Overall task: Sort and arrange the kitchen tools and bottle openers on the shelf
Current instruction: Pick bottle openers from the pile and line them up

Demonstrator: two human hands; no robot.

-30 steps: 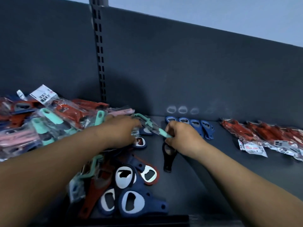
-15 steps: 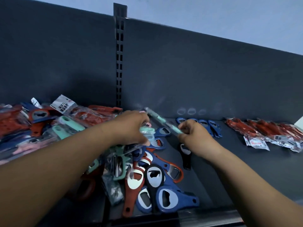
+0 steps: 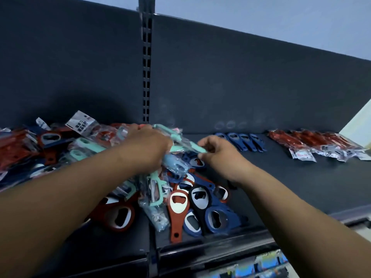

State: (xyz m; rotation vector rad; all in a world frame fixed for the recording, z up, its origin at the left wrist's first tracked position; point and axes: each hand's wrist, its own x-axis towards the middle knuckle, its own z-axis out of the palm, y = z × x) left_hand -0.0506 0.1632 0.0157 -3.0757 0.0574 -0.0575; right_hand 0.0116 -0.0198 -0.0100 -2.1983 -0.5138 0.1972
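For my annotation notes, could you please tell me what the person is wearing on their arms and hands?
Nothing visible: both forearms are bare to the frame's edge, no sleeves. The left hand and right hand wear no gloves; no watch or bracelet shows.

Pretty dim lighting here. Dark grey back panel (image 3: 241,77) behind a dark shelf (image 3: 301,187), slotted metal upright (image 3: 146,67) splitting it, pale bluish wall (image 3: 281,17) showing above the top edge.

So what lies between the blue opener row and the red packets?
Only bare shelf, in the head view, separates the row of blue bottle openers from the red packets.
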